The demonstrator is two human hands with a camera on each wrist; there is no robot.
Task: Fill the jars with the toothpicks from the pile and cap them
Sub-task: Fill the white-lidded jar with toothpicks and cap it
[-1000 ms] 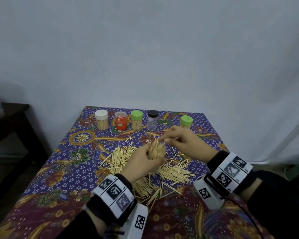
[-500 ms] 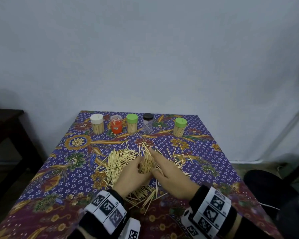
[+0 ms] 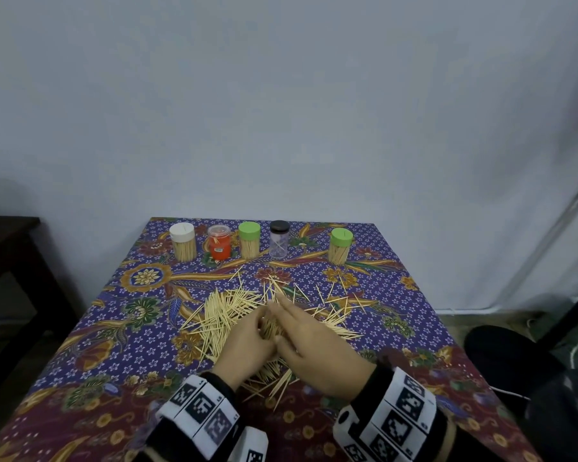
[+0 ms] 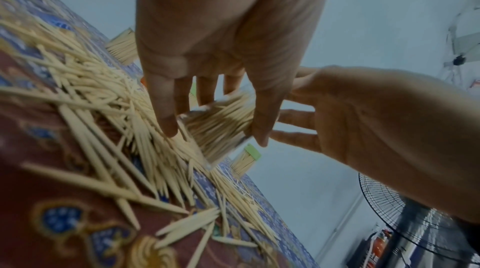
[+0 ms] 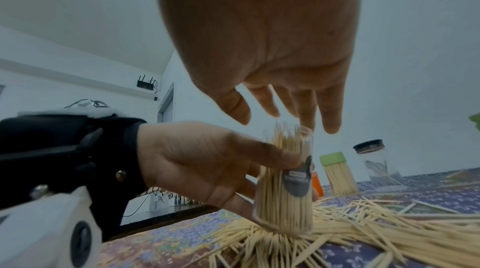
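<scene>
Left hand (image 5: 207,161) grips open clear jar (image 5: 285,190) (packed with toothpicks) standing on pile (image 3: 227,311); right hand (image 3: 314,341), fingers straight, holds nothing.

Five capped jars (image 3: 249,239) stand in a row along the counter's (image 3: 90,331) far edge. The toothpick pile (image 3: 226,311) lies mid-counter. On it stands an open jar (image 5: 284,186), full of toothpicks, between the left hand (image 3: 247,345) and right hand (image 3: 317,348).
</scene>
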